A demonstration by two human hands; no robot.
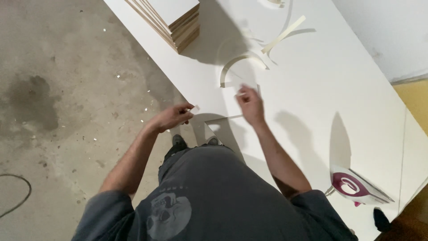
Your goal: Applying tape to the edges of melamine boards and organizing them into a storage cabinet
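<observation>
The strip (194,107), a short white scrap of edge band, is pinched in the fingertips of the left hand (171,118), just off the near edge of the table (339,85). The right hand (250,105) rests on the table beside that edge, fingers curled around another pale piece that is too blurred to make out. By the look of it, the step in hand is trimming or tearing off band ends; any next move calls for a firm pinch and a clean pull along the edge.

Beyond the right hand lie curl (240,64), a bowed length of band, and a straighter offcut (283,34). Farther along the table from the hands stands a stack of boards (171,20). On the other side, well apart from the hands, an iron (354,186) lies on the table. No container shows anywhere. A cable (18,194) lies on the floor (58,89).
</observation>
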